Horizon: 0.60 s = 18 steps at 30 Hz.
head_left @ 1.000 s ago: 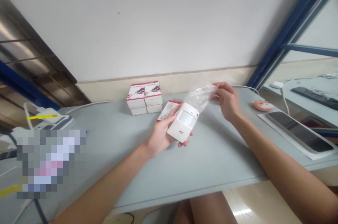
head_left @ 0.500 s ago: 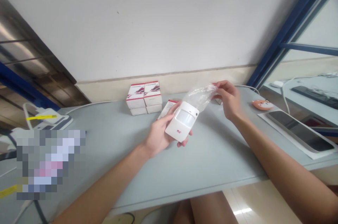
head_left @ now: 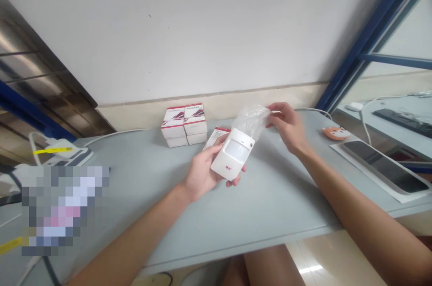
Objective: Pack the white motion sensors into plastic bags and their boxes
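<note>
My left hand [head_left: 202, 173] is shut around a white plastic PIR motion sensor [head_left: 232, 155], with the lens window facing up and a small red mark on its front. A clear plastic bag [head_left: 251, 119] still covers the sensor's upper end and is bunched above it. My right hand [head_left: 286, 126] pinches the far end of that bag. Behind the sensor lies a flat white-and-red box [head_left: 216, 136], partly hidden by my left hand. Both hands are over a pale grey-blue table [head_left: 270, 200].
Several white-and-red boxes [head_left: 184, 124] are stacked by the wall. To the right are an orange fox-faced object [head_left: 335, 133] and a dark slab [head_left: 384, 171] on white paper. A pixelated blur [head_left: 64, 209] covers the left foreground, beyond a white device with a yellow strap [head_left: 60, 153].
My right hand has moved slightly left and down, toward the sensor, and the bag has bunched with it. The sensor stays almost still in my left hand.
</note>
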Each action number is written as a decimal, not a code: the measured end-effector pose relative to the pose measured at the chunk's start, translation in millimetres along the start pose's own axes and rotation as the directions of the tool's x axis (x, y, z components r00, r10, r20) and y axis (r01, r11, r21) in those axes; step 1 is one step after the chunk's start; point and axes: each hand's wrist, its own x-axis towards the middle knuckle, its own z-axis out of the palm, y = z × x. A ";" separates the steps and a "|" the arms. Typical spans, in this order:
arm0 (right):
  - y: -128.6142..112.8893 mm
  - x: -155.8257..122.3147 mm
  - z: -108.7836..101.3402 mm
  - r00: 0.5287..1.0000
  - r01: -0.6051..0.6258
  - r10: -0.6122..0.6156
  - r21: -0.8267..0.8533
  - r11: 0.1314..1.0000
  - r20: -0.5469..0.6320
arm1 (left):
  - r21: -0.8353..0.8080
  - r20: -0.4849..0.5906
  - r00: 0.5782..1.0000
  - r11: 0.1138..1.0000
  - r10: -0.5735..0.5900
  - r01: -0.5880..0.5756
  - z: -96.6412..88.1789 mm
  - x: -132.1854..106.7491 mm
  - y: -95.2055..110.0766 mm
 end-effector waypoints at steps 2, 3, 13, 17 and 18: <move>0.7 -2.3 0.9 0.994 0.102 -0.107 -0.138 0.985 -0.026 | 0.021 -0.027 1.000 1.000 0.005 -0.005 -0.2 0.4 0.0; -0.5 -3.9 1.5 0.986 0.158 -0.166 -0.192 0.969 -0.026 | 0.031 -0.046 0.999 0.999 0.012 -0.011 -0.1 0.7 0.0; -30.0 -41.6 36.4 0.913 0.311 -0.252 -0.146 0.939 0.322 | 0.093 -0.182 0.980 0.993 0.086 -0.069 6.9 1.4 5.7; -29.3 -45.6 44.0 0.951 0.195 -0.161 -0.110 0.975 0.263 | 0.091 -0.213 0.973 0.993 0.086 -0.068 5.6 1.4 7.7; -29.6 -44.6 43.6 0.958 0.172 -0.141 -0.106 0.979 0.249 | 0.098 -0.215 0.973 0.993 0.086 -0.066 5.2 1.3 7.6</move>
